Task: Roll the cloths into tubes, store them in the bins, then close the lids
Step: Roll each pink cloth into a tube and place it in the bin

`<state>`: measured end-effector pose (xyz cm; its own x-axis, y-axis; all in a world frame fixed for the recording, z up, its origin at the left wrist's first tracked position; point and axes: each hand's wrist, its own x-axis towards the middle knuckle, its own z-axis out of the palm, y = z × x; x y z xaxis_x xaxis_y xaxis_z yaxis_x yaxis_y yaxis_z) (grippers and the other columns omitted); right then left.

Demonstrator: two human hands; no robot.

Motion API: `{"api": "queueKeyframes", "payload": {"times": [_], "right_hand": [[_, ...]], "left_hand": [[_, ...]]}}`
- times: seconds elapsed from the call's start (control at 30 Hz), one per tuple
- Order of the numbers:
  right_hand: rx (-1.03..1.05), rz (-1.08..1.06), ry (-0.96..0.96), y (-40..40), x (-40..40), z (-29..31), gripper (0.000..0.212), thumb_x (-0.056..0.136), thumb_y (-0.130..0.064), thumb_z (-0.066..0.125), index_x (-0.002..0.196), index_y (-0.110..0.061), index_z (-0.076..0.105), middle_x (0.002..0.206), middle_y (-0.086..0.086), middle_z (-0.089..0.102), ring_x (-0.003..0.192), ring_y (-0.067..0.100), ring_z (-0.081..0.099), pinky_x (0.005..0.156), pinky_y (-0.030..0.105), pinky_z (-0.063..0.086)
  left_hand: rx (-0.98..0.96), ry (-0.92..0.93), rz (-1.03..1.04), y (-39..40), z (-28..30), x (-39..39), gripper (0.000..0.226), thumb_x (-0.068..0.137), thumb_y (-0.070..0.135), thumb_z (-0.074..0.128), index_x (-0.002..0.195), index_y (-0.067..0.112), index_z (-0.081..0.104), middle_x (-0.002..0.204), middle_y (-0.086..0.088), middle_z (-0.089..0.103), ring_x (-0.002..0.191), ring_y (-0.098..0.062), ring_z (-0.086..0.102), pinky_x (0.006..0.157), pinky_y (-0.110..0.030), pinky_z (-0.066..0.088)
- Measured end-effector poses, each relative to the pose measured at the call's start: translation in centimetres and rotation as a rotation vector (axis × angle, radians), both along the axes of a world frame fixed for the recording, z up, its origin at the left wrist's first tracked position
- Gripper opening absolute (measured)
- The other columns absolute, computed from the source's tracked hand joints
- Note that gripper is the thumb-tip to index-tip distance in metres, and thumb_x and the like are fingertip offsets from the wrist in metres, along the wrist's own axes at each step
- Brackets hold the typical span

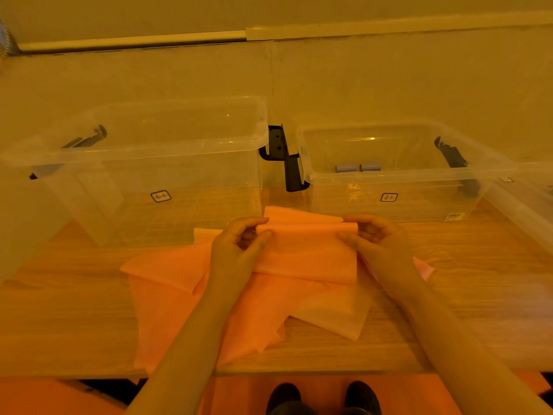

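Observation:
A folded orange-pink cloth point(308, 253) lies on top of a loose pile of similar cloths point(179, 298) at the table's middle. Its far edge is curled over into the start of a roll. My left hand point(236, 247) pinches the roll's left end, and my right hand point(377, 238) pinches its right end. Behind them stand two clear plastic bins without lids: a tall one point(143, 181) on the left and a lower one point(398, 187) on the right. Two small grey-blue rolls point(357, 167) lie inside the right bin.
The wooden table point(74, 324) ends near me, with my shoes point(323, 398) and more orange cloth below it. Black latch handles point(282, 157) hang between the bins. A clear lid point(526, 205) lies at the far right, and a wall runs close behind.

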<state>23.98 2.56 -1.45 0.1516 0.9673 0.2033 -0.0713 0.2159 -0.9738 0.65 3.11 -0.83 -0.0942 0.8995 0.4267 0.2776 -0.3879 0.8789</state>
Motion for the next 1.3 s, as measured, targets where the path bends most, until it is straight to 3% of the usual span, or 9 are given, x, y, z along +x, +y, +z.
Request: {"api": "queueKeyframes", "payload": {"times": [0.27,0.57,0.67,0.77,0.97,1.13,1.3], "right_hand": [[-0.040,-0.003,0.012,-0.05,-0.09,0.03,0.023,0.077,-0.009,0.073,0.092,-0.026,0.071,0.098,-0.001,0.074,0.094,0.017,0.070,0.078,0.038,0.057],[-0.003,-0.026,-0.035,-0.22,0.09,0.19,0.021,0.077,-0.006,0.074,0.089,-0.022,0.069,0.109,-0.003,0.069,0.094,0.014,0.069,0.073,0.037,0.059],[0.027,-0.028,-0.074,-0.28,0.12,0.15,0.017,0.077,-0.006,0.074,0.081,-0.022,0.071,0.110,-0.003,0.067,0.098,0.014,0.067,0.075,0.032,0.058],[0.026,-0.032,-0.091,-0.29,0.18,0.09,0.020,0.077,-0.004,0.075,0.083,-0.023,0.072,0.111,-0.002,0.067,0.100,0.014,0.066,0.078,0.034,0.058],[-0.024,-0.002,-0.040,-0.66,0.05,0.22,0.022,0.078,-0.006,0.074,0.095,-0.022,0.071,0.091,-0.007,0.075,0.087,0.011,0.071,0.067,0.025,0.059],[-0.001,-0.052,-0.094,-0.53,-0.05,0.12,0.017,0.079,-0.012,0.075,0.088,-0.025,0.071,0.095,0.001,0.073,0.086,0.015,0.070,0.071,0.030,0.059],[0.003,-0.034,-0.060,-0.53,-0.19,0.20,0.018,0.079,-0.009,0.073,0.092,-0.021,0.070,0.097,0.003,0.073,0.087,0.015,0.070,0.069,0.025,0.058]], "left_hand": [[0.017,-0.008,-0.045,-0.06,0.01,0.07,0.032,0.084,0.007,0.069,0.096,0.037,0.063,0.105,0.008,0.064,0.100,-0.009,0.061,0.084,-0.020,0.051],[0.047,0.013,-0.041,-0.22,0.11,0.05,0.032,0.085,0.008,0.068,0.096,0.037,0.060,0.103,0.011,0.062,0.088,-0.007,0.059,0.074,-0.021,0.050],[0.085,0.039,-0.046,-0.11,0.03,-0.08,0.031,0.083,0.006,0.069,0.092,0.035,0.064,0.105,0.011,0.062,0.091,-0.001,0.059,0.077,-0.018,0.050],[0.065,0.035,-0.055,-0.13,-0.06,-0.20,0.036,0.081,0.004,0.071,0.093,0.037,0.065,0.107,0.014,0.062,0.097,-0.005,0.061,0.079,-0.020,0.051],[0.013,0.066,0.014,-0.26,-0.03,-0.05,0.030,0.083,0.016,0.070,0.094,0.043,0.062,0.093,0.008,0.063,0.079,-0.007,0.057,0.069,-0.019,0.050],[0.042,0.034,-0.021,-0.40,0.13,0.07,0.031,0.084,0.010,0.070,0.093,0.039,0.063,0.096,0.011,0.064,0.083,-0.001,0.058,0.072,-0.017,0.050],[0.045,0.041,-0.055,-0.28,0.02,-0.14,0.039,0.081,0.003,0.071,0.096,0.038,0.064,0.105,0.011,0.063,0.090,-0.005,0.059,0.075,-0.014,0.048]]}}
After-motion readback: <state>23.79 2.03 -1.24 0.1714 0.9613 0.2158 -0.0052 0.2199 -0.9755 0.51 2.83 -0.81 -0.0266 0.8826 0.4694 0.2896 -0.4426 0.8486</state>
